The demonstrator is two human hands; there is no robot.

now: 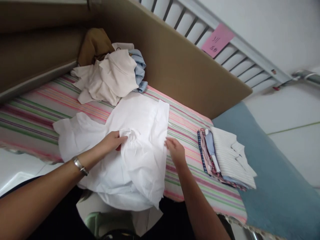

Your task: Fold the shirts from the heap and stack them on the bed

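White cloth, between both hands. Pinched bunch in left hand; at the edge, curled fingers of right hand, grip hard to tell. Pull softly, smooth wrinkles flat. Past right hand, folded clothes.

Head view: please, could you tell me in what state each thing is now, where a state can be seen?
White garment: wrinkled, laid out, near part past the bed edge
Left hand: gripping the white garment
Right hand: fingertips at its right edge; grip unclear
Bracelet: worn on left wrist
Heap: crumpled, unfolded
Stack: folded, piled
Striped cloth: spread out
Pink note: on the rail, written on
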